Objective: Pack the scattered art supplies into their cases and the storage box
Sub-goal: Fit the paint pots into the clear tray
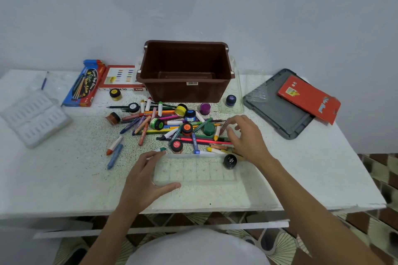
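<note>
Dozens of art supplies (172, 129) are heaped behind the clear tray (193, 171): light, stiff, likely to roll, best pinched mid-length. The tray's left end is held by the left hand (144, 178); behind its right end a thin stick (225, 124) is pinched by the right hand (247, 140).

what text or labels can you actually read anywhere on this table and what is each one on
"OIL P…": front edge of the red and white box; the rest is hidden.
"Special High Class", "Water Colours" (script, likely): blue and red box.
Barcode sticker on the brown storage box: digits too small.
Red booklet: blue lettering blurred.
Paint pot labels: too small to read.
</note>
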`<state>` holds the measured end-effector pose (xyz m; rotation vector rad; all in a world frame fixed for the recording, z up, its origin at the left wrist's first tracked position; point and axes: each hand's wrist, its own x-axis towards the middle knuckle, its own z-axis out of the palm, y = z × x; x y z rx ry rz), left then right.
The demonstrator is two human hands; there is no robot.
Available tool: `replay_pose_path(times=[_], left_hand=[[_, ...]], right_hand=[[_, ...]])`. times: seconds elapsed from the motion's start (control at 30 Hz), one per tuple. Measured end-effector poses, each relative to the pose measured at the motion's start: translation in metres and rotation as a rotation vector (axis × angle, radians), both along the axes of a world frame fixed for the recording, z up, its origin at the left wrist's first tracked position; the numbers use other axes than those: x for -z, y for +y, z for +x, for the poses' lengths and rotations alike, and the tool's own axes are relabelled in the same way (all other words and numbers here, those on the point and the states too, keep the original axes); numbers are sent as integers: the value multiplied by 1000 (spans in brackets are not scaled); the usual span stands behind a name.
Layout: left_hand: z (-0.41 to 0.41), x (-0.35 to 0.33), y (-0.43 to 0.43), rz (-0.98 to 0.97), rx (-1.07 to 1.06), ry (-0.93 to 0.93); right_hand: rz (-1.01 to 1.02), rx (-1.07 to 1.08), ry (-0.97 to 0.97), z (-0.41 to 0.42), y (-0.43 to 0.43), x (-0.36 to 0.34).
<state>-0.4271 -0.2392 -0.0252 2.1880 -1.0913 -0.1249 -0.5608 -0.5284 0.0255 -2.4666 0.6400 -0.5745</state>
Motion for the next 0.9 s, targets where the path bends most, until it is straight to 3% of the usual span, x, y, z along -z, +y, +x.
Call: replay_pose_path(times=[0.43,0.73,0.9], left_hand=[[0,-4,0,8,9,26],[-1,-4,-1,26,-12,55],[0,-3,0,36,-8,58]], right_hand=[[-94,-56,146,101,-14,8],[-100,-158,308,126,-27,-1],[-26,-100,204,112,-26,-1]])
